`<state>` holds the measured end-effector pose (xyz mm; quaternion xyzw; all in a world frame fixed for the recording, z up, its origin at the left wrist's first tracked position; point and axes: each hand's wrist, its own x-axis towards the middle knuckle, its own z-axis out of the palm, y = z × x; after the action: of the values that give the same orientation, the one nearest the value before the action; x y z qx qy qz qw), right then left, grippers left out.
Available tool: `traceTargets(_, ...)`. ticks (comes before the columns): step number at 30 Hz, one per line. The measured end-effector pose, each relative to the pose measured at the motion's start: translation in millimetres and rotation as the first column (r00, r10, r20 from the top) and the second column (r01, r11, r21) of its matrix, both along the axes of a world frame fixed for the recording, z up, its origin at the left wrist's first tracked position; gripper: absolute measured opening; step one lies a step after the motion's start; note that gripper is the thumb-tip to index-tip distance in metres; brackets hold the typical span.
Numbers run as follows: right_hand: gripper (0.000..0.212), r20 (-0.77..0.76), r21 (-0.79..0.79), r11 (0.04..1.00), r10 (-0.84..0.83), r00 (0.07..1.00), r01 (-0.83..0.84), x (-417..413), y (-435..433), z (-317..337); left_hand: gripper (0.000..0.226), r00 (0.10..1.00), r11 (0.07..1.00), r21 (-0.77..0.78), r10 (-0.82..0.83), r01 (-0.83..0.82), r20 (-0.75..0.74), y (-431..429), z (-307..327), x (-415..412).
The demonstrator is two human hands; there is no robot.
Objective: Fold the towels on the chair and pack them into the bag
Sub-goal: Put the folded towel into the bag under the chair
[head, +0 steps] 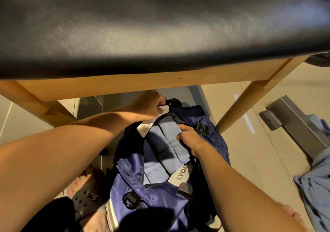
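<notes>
Tiled floor (250,160) under chair (142,35): left hand (148,105) fingers pinching bag (151,196) rim, right hand (189,138) fingers clamped on folded towel (171,138).

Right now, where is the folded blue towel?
In the head view, the folded blue towel lies in the open mouth of the blue bag on the floor below the chair, gripped by the right hand.

"FITNES" on towel (154,170), "LVQU" on bag (182,173)
</notes>
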<state>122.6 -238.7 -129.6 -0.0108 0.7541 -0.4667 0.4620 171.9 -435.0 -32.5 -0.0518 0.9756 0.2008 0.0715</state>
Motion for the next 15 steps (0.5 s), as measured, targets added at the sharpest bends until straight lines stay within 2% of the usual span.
traceTargets(5, 0.034, -0.099, 0.111, 0.992, 0.072, 0.992, -0.061, 1, -5, -6, 0.004, 1.000, 1.000, -0.004, 0.019, -0.019, -0.015, 0, -4, -2)
traceTargets(9, 0.036, -0.080, 0.031, 0.999, 0.015, 0.997, -0.013, 8, -1, -9, 0.018, 0.999, 1.000, 0.025, 0.013, -0.012, -0.039, 1, -5, -2)
traceTargets(13, 0.037, -0.330, 0.109, 0.994, 0.005, 0.944, 0.033, 17, -2, -21, 0.007, 0.998, 1.000, 0.010, -0.017, 0.018, -0.063, 4, -7, 4)
traceTargets(15, 0.032, -0.346, 0.186, 0.982, 0.062, 0.936, 0.004, 20, -1, -18, 0.009, 0.997, 1.000, 0.010, 0.007, -0.006, -0.079, 5, -10, 7)
